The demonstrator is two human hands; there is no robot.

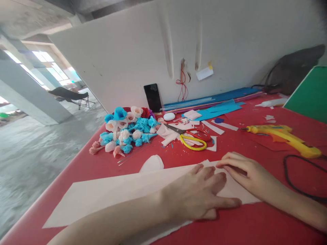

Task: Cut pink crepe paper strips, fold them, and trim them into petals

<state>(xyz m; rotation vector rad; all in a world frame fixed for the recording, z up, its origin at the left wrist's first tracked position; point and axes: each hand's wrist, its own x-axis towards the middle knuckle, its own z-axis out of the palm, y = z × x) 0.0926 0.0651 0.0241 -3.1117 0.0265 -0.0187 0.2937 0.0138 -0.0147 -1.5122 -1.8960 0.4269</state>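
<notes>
A long sheet of pale crepe paper (109,190) lies across the front of the table. My left hand (196,192) rests palm down on its right part, fingers spread and pressing it. Just to the right, my right hand (242,170) has its thumb and fingers closed at the sheet's far right edge; the fingertips partly hide the grip. A cut pale paper piece (152,164) with a rounded edge pokes out behind the sheet. Scissors (194,139) with red and yellow handles lie beyond my left hand, on paper scraps (168,134).
Blue, white and pink paper flowers (127,129) are heaped at the back left. A yellow glue gun (283,136) lies right, its black cord (288,177) near my right forearm. A phone (152,97) leans on the back panel. Blue paper (217,109) and a green board (309,95) stand behind.
</notes>
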